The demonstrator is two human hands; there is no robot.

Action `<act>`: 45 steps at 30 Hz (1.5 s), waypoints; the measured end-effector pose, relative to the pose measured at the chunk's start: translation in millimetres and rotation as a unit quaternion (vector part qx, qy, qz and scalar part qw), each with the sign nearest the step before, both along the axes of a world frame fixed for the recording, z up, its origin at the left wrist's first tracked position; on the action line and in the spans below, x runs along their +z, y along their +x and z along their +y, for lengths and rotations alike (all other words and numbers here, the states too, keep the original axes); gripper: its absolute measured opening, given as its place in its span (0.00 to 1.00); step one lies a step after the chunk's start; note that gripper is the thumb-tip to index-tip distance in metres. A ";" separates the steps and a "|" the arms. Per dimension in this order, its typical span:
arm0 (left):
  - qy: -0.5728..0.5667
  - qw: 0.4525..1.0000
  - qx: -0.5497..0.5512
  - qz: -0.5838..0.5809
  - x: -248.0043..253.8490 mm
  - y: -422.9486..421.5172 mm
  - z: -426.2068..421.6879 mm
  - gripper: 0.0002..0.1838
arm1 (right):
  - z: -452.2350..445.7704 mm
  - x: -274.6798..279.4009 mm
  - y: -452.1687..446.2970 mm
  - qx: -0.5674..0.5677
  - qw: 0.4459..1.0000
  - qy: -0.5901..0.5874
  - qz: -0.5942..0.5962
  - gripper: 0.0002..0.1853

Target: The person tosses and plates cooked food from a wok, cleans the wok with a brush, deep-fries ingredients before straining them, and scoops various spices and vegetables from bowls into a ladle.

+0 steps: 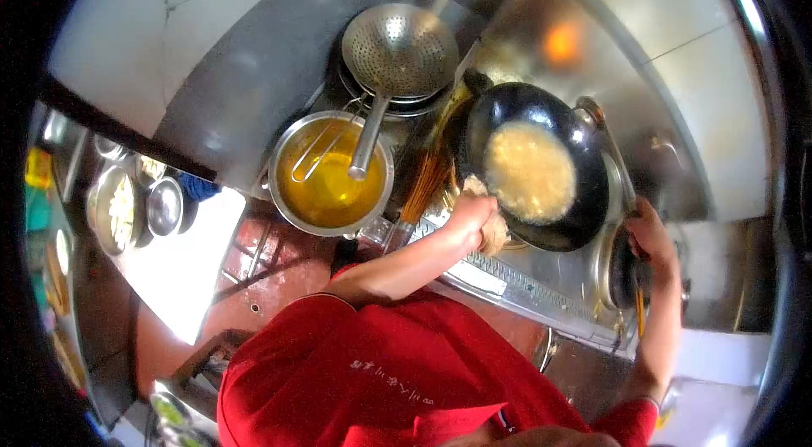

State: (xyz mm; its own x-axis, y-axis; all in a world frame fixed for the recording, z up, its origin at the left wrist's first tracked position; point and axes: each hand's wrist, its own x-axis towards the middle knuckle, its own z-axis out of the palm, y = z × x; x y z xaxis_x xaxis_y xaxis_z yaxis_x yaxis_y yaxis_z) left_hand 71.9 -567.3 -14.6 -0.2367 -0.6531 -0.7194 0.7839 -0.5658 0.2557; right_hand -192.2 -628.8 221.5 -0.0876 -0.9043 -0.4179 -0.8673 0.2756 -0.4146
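My left hand (474,217) is closed on a bunched tan cloth (493,233), pressed against the near left rim of a black wok (526,100). Pale, bubbling contents (531,172) fill the middle of the wok; I cannot tell what they are. On the other side, my right hand (651,233) grips the long handle of a ladle (627,172). The ladle's bowl end rests near the wok's far right rim, outside the pale contents. Whether a wok handle lies under the cloth is hidden.
Left of the wok stands a steel pot (277,185) of yellow oil. A perforated strainer (400,49) lies over another pot behind it, its handle reaching over the oil. A bamboo brush (423,180) leans between. Bowls (164,206) sit on a white-topped table (182,278) at left.
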 end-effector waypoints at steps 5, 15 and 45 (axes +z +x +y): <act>-0.083 0.994 0.019 0.069 30.9 59.1 -0.7 0.13 | 0.6 31.6 24.9 0.015 1.000 -0.027 -0.004 0.24; -0.094 0.986 0.083 0.113 46.3 137.5 -13.8 0.03 | -20.1 92.8 179.4 0.102 0.962 -0.032 0.250 0.29; -0.343 0.566 -0.040 0.749 17.9 148.7 -40.9 0.16 | -52.9 203.5 395.9 0.432 0.684 -0.233 0.540 0.37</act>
State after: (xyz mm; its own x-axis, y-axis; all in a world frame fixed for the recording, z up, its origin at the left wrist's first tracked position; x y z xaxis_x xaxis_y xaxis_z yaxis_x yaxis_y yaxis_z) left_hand 220.6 -608.2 3.3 -0.2940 -0.6009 0.7433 0.3918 -0.7851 -0.4797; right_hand 203.7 -681.7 425.0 0.5331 -0.8265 -0.1807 -0.4923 -0.4767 0.7283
